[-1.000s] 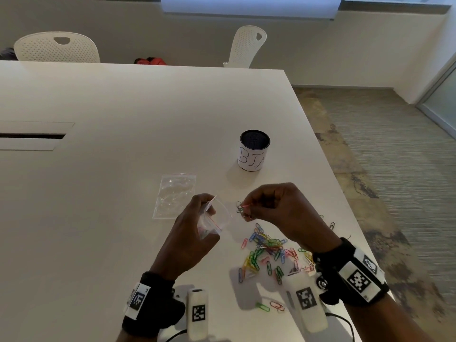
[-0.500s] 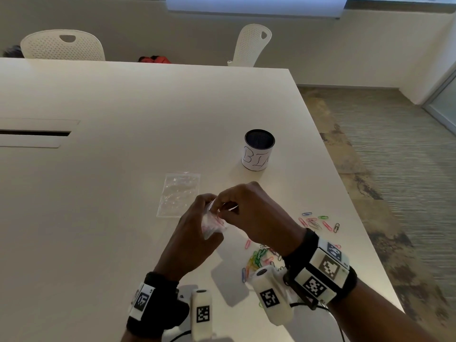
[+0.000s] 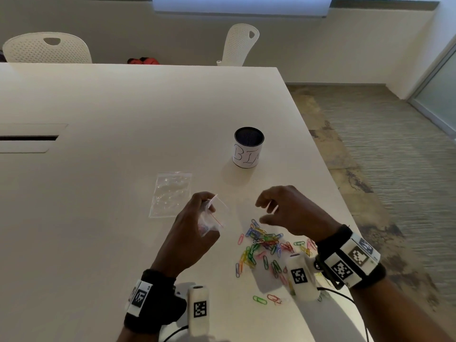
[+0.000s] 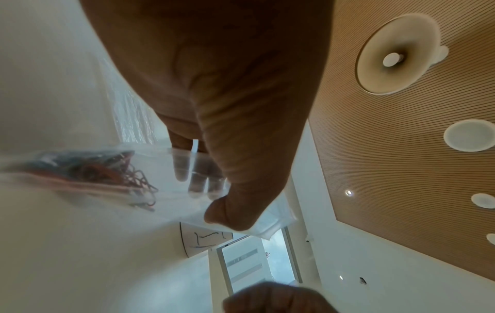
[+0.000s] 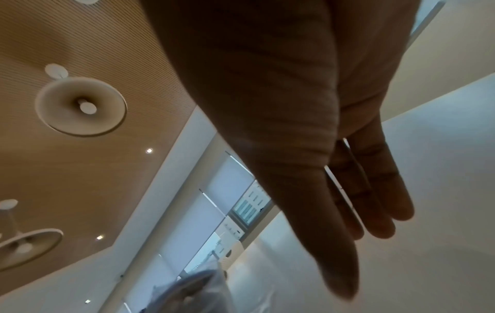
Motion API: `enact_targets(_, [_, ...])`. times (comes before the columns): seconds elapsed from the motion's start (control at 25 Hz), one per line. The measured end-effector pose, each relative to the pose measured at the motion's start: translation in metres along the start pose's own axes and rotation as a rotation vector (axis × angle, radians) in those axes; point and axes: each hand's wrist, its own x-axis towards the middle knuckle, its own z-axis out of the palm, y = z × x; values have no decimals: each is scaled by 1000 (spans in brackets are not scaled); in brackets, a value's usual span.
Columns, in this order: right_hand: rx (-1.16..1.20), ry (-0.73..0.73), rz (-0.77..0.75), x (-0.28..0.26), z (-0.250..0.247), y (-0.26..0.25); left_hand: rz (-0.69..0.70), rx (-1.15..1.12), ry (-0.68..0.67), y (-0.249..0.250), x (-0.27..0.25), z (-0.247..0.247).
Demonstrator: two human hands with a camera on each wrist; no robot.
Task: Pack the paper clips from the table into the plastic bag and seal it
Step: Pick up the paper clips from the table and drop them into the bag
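My right hand (image 3: 293, 213) has come away from the mouth of the plastic bag (image 3: 214, 217), where half a second ago it was pressed up against my left hand; it now hangs apart from the bag, to its right, above the far edge of the heap of paper clips (image 3: 265, 245). Its grip is loose and holds nothing: in the right wrist view the fingers (image 5: 375, 190) lie nearly straight and close together, the thumb stretched out alongside them.

My left hand (image 3: 191, 233) has its grip closed on the plastic bag, thumb on one wall near the top corner and fingers behind the other, showing pale through the film in the left wrist view. The bag is held off the bench (image 3: 98, 193) with its mouth open towards the right, the red seal line showing along the rim. A few clips already lie bunched in the bag's lower part, blurred in the left wrist view.

Most of the clips lie loose on the bench, near and right of the bag, with two stragglers, a green and a red one, nearer to me. A second flat bag (image 3: 171, 193) lies on the bench just left of my left hand. Farther off stands a dark cup (image 3: 248, 148) with a white label.
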Motion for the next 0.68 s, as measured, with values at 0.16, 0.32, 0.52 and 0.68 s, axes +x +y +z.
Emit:
enact_targets(0.16, [-161,-173,71,-17,16,13,-1,20,-17,0,1,2])
enact_targets(0.32, [-182,-176,28,-26,38,12,-11,24,-30,-1,1,4])
enact_targets(0.52, [-160,-153,27,-25,51,12,-21,35,-14,0,2,4])
enact_targets(0.68, [-94,-117,17,-21,54,6,-29,30,-5,1,1,4])
